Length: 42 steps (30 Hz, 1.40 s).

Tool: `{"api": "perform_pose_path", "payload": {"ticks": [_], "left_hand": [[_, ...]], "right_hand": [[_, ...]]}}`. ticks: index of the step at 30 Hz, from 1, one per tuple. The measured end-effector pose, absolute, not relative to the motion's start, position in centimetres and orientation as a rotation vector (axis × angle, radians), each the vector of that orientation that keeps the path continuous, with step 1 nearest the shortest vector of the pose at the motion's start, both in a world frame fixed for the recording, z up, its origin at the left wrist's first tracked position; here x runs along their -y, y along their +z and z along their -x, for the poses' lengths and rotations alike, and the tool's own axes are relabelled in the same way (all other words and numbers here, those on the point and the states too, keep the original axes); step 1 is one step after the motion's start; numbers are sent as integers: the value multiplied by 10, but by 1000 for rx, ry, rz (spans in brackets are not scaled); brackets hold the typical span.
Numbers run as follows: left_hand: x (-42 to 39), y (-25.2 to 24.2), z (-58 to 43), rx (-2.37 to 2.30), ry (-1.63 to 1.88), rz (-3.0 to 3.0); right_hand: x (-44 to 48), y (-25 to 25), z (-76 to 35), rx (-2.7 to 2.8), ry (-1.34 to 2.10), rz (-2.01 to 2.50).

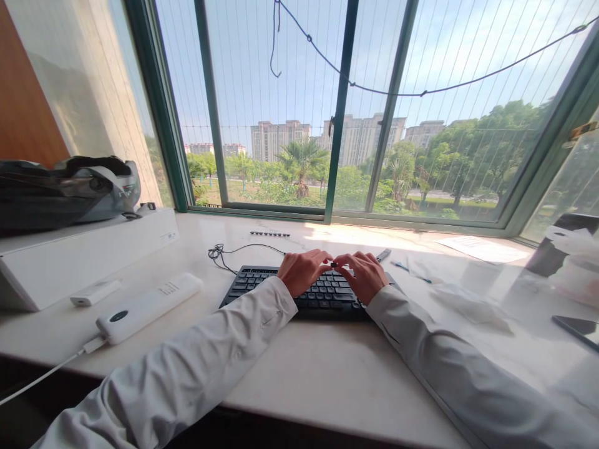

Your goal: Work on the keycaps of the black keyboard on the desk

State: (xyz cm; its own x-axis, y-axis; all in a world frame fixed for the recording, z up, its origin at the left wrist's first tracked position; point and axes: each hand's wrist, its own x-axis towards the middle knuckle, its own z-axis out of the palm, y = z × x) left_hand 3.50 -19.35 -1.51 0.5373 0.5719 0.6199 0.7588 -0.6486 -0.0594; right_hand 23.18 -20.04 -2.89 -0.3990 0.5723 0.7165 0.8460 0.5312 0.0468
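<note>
A black keyboard (327,293) lies on the pale worktop, its cable running off behind it to the left. Over its upper rows, my left hand (304,269) and my right hand (361,274) meet with fingertips pinched. Between them is a small black piece that looks like a keycap (333,264); both hands appear to grip it, and its details are too small to read. My hands cover part of the keys. Further back, a row of several small black keycap-like pieces (270,234) stands on the worktop.
Left are a white power bank (150,308) with a cable, a small white box (96,292), and a long white box (88,255) under a dark helmet-like item (70,190). Right are a thin dark tool (410,272), clear plastic bags (470,304), paper (484,248) and a phone (580,329).
</note>
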Motion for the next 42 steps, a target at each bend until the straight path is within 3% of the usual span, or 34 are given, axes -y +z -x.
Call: {"api": "perform_pose_path", "payload": {"ticks": [42], "left_hand": [[194, -13, -34, 996, -837, 2509]], "right_hand": [[196, -31, -235, 2101, -522, 1179]]}}
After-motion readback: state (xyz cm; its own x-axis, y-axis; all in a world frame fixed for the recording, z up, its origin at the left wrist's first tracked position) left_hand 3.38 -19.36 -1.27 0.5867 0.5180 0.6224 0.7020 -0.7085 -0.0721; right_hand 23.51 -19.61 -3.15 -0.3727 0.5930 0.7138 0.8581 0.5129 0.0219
